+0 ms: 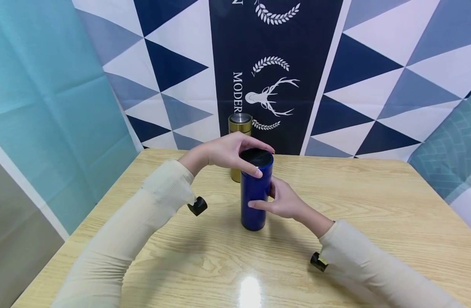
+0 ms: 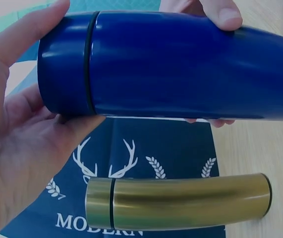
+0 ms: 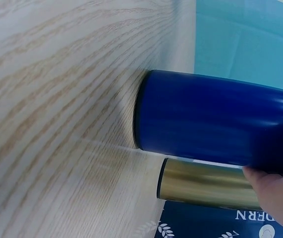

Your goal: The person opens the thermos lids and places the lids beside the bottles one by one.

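A blue thermos flask [image 1: 254, 201] stands upright on the wooden table, its dark base against the tabletop in the right wrist view. From above, my left hand [image 1: 235, 150] grips its lid [image 2: 67, 64], thumb at the front and fingers around the far side. Lower down, my right hand [image 1: 283, 199] holds the body from the right, with the thumb across the front. A thin dark ring separates lid and body, and the lid sits on the flask. Behind and slightly left stands a gold thermos flask [image 2: 191, 201], partly hidden in the head view.
Light wooden tabletop [image 1: 359, 196] extends to both sides and in front of the flasks. A patterned cloth [image 1: 274, 90] with a deer print hangs behind the table's back edge. Teal cloth [image 1: 62, 94] hangs at the left.
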A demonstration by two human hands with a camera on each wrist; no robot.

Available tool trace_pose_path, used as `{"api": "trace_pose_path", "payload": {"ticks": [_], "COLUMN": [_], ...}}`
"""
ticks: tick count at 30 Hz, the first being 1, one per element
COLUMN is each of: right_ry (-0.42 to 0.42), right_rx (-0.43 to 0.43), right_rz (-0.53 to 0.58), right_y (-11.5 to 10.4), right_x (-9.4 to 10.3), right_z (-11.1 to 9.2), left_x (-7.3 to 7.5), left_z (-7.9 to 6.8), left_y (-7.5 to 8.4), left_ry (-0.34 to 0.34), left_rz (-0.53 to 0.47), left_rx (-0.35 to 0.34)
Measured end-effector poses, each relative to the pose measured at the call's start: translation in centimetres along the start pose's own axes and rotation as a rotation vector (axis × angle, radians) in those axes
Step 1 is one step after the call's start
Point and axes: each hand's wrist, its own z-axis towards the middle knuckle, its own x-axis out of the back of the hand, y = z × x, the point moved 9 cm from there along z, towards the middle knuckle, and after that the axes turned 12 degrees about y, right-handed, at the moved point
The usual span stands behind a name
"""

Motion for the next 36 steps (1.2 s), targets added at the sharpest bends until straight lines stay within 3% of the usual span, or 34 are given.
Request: {"api": "trace_pose_path", "payload": {"ticks": [36], "right_ry": [-0.004], "right_rx": [0.001], "right_rz": [-0.005], "right_y": [0.15], "right_x": [0.0], "right_z": [-0.02], "left_x": [0.39], "left_z": [-1.01], "left_y": [0.91], "left_ry": [0.22], "left_rz": [0.217], "left_rx": [0.185]}}
